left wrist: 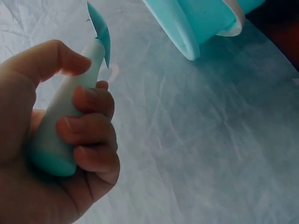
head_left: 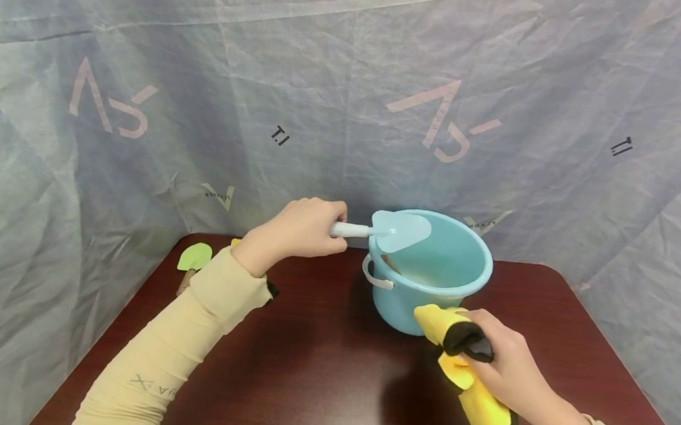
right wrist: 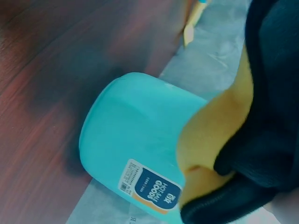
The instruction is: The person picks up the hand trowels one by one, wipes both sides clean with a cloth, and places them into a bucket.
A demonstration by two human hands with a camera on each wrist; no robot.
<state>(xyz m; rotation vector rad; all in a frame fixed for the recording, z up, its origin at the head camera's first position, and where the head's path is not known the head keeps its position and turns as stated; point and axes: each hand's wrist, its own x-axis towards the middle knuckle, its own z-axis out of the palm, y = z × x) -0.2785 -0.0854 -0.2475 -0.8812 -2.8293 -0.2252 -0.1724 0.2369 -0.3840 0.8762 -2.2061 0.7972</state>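
My left hand grips the white handle of a small hand trowel. Its pale blue blade overlaps the left rim of a light blue bucket in the head view. In the left wrist view, fingers and thumb curl round the handle, which has a teal end. My right hand holds a bunched yellow cloth with black edging in front of the bucket. The right wrist view shows the cloth's yellow and dark sides close to the bucket's labelled wall; the fingers are mostly hidden there.
A lime green trowel with a brown handle lies at the table's far left, partly behind my left sleeve. Something brown shows inside the bucket, whose white handle hangs down. A grey sheet hangs behind the dark red table.
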